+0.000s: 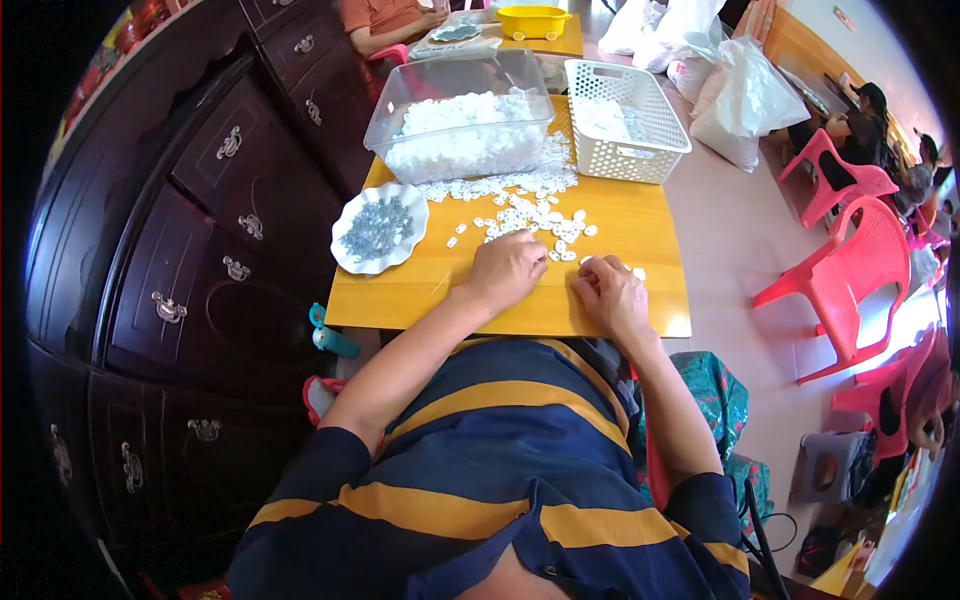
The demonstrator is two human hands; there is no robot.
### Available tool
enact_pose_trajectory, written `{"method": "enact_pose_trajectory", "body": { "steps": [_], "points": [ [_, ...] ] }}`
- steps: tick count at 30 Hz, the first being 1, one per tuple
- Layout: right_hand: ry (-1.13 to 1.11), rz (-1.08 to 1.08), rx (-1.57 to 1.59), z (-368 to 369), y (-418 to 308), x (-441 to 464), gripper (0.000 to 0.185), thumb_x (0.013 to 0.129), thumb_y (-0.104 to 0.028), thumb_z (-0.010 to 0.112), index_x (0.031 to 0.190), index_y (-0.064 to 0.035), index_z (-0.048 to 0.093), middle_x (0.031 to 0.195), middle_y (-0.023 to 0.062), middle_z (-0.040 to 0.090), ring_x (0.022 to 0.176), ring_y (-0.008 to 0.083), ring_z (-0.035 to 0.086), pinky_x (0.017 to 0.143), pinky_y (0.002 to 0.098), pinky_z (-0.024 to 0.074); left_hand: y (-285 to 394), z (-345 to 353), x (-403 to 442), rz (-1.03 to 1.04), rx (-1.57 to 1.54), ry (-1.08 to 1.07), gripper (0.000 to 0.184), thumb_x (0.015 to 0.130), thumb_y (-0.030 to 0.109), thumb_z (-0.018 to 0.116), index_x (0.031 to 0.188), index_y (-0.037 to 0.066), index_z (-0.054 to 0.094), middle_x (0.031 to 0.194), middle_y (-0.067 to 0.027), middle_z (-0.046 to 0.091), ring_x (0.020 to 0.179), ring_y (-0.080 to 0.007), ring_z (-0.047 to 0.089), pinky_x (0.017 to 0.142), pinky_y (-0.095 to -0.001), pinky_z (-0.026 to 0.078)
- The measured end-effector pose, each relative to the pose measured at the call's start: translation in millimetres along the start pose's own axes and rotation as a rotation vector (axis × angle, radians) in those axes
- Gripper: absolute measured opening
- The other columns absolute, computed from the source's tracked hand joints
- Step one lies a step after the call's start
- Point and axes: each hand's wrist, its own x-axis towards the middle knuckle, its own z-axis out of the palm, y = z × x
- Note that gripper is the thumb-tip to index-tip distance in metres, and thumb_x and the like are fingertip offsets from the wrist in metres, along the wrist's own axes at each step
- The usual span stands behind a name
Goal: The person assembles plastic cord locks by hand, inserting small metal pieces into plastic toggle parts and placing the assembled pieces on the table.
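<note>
Over the yellow table (pixel 390 303), my left hand (pixel 508 268) has its fingers curled together beside a loose pile of small white pieces (pixel 530 215). My right hand (pixel 610 292) is also curled, a little to the right, with a white piece (pixel 638 273) by its knuckles. What either hand holds is too small to make out. A scalloped white plate (pixel 345 250) with small grey clear pieces (pixel 378 228) lies to the left. Behind the pile stand a clear bin (pixel 450 150) full of white pieces and a white perforated basket (pixel 640 163).
Dark wooden cabinets (pixel 230 200) line the left side. A teal bottle (pixel 335 342) is below the table's left corner. Red chairs (pixel 850 290) and white sacks (pixel 745 100) stand to the right. Other people sit beyond the table and at the far right, near a yellow tub (pixel 533 22).
</note>
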Motion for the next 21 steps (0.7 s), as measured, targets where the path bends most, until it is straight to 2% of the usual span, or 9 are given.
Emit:
{"method": "enact_pose_trajectory", "body": {
  "steps": [9, 17, 21],
  "points": [
    [0.008, 0.024, 0.079, -2.2, 2.0, 0.1, 0.013, 0.083, -0.020, 0.069, 0.087, -0.0082, 0.068, 0.084, 0.0135, 0.068, 0.078, 0.0332, 0.068, 0.070, 0.0420, 0.0546, -5.3, 12.1, 21.2, 0.100, 0.112, -0.101, 0.013, 0.083, 0.018, 0.068, 0.074, 0.009, 0.066, 0.079, -0.0080, 0.063, 0.078, -0.0294, 0.065, 0.066, -0.0431, 0.052],
    [0.041, 0.025, 0.099, 0.7, 4.2, -0.1, 0.011, 0.082, -0.019, 0.069, 0.084, -0.0086, 0.068, 0.083, 0.0137, 0.068, 0.075, 0.0344, 0.067, 0.068, 0.0431, 0.0551, -10.0, 15.9, 36.1, 0.233, 0.291, -0.186, 0.013, 0.087, 0.018, 0.062, 0.080, 0.007, 0.063, 0.083, -0.0121, 0.064, 0.079, -0.0338, 0.066, 0.068, -0.0467, 0.053],
    [0.030, 0.035, 0.074, 1.8, 7.6, 2.0, 0.011, 0.081, -0.020, 0.069, 0.082, -0.0085, 0.067, 0.082, 0.0137, 0.067, 0.075, 0.0341, 0.068, 0.068, 0.0428, 0.0553, -1.1, -0.3, 38.1, 0.175, 0.187, -0.175, 0.015, 0.089, 0.019, 0.059, 0.083, 0.006, 0.062, 0.085, -0.0126, 0.064, 0.078, -0.0346, 0.065, 0.067, -0.0462, 0.052]
  ]
}}
